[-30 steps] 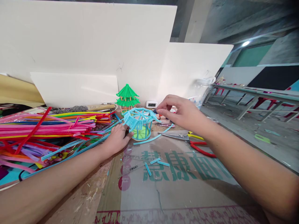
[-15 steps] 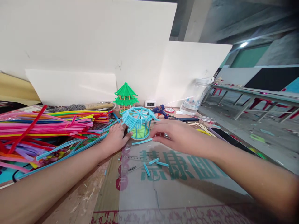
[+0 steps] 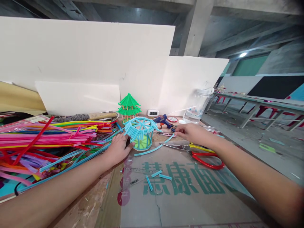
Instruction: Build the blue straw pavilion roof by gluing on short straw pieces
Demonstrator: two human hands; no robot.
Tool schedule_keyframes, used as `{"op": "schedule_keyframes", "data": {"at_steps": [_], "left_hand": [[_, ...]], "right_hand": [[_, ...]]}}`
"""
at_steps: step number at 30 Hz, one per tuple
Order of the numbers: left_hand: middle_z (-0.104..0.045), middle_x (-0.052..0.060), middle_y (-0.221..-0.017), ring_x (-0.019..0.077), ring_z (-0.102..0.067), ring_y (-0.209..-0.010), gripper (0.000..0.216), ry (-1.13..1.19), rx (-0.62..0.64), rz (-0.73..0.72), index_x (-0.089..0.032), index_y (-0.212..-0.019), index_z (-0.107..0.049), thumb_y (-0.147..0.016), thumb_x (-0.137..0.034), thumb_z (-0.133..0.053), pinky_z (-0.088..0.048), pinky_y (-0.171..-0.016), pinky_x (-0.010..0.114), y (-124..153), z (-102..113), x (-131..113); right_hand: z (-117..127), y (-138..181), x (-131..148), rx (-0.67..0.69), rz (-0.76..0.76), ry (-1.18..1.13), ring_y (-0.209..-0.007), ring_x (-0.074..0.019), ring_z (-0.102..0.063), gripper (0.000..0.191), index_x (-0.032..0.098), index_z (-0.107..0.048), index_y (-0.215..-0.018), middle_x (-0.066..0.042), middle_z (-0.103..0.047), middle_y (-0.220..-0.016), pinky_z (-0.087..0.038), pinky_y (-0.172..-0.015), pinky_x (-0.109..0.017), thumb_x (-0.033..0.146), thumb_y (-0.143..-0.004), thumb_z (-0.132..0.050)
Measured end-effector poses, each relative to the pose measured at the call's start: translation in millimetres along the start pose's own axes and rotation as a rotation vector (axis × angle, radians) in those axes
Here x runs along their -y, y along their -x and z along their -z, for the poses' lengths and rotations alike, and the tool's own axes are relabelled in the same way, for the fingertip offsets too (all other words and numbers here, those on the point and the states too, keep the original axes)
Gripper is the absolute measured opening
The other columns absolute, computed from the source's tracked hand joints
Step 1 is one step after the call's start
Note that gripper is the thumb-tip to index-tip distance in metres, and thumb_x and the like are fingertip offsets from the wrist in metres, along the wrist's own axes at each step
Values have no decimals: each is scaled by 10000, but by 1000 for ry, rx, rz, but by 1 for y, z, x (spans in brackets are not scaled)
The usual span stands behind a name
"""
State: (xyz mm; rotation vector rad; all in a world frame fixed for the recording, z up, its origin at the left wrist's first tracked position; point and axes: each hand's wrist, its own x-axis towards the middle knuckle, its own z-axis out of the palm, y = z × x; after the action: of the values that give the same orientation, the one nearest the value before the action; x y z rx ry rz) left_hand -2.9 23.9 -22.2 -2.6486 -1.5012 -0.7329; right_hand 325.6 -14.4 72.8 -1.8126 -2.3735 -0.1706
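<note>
Standing at back right, a lidded clear bottle point(image 3: 197, 106) has contents too unclear to name; at centre, a blue frame point(image 3: 136, 129) encloses a green floor point(image 3: 143, 144), the left hand point(image 3: 118, 148) curled beside it, grip unclear; the right hand point(image 3: 191, 133) pinches a blue strip point(image 3: 152, 151).

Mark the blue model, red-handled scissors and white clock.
Blue model point(image 3: 137, 130), head view: roof strips.
Red-handled scissors point(image 3: 194, 154), head view: red handle near pivot.
White clock point(image 3: 153, 113), head view: display.
</note>
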Motion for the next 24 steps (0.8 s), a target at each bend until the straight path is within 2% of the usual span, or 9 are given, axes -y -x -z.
{"op": "schedule_keyframes", "data": {"at_steps": [3,6,11,15,19,24], "left_hand": [[-612,136,-1049,315,-551,-1050,305,12,-18,-12,-163,-1042,-551,-921,-418,-438,-436,-911,469,0,-1,1],[-610,131,-1076,311,-544,-1069,290,33,-19,-22,-168,-1060,-548,-922,-402,-446,-432,-923,467,0,-1,1],[-612,137,-1054,314,-543,-1056,293,40,-5,-1,-157,-1022,-568,-924,-407,-450,-434,-917,470,0,0,0],[-610,127,-1121,304,-537,-1107,294,80,-34,-15,-181,-1102,-563,-918,-385,-459,-426,-949,470,1,1,0],[-594,121,-1201,293,-527,-1147,342,147,-71,-70,-210,-1179,-545,-900,-402,-493,-417,-977,469,0,2,2],[-607,138,-1118,302,-551,-1086,425,176,-85,-47,-191,-1124,-558,-856,-521,-549,-444,-922,455,0,3,0]], "right_hand": [[-5,0,-7,7,-5,51,-625,-172,-583,263,228,-678,-834,-39,-691,-745,-308,-551,-268,397,-902,-488],[-15,-2,-14,-43,18,95,-653,-186,-593,275,214,-674,-809,-55,-688,-736,-326,-574,-277,381,-909,-480],[-40,-5,-29,-136,-21,84,-883,-227,-624,279,167,-662,-934,-117,-703,-942,-397,-734,-300,304,-936,-419],[-53,-7,-36,-155,-80,40,-836,-215,-640,302,169,-653,-988,-103,-711,-931,-415,-707,-294,313,-948,-391],[-56,-8,-38,-145,-83,-2,-813,-215,-640,292,177,-666,-945,-96,-716,-923,-421,-693,-297,311,-933,-407],[-55,-10,-39,-122,-81,-50,-801,-210,-643,292,179,-680,-912,-93,-721,-909,-424,-697,-294,300,-920,-414]]}}
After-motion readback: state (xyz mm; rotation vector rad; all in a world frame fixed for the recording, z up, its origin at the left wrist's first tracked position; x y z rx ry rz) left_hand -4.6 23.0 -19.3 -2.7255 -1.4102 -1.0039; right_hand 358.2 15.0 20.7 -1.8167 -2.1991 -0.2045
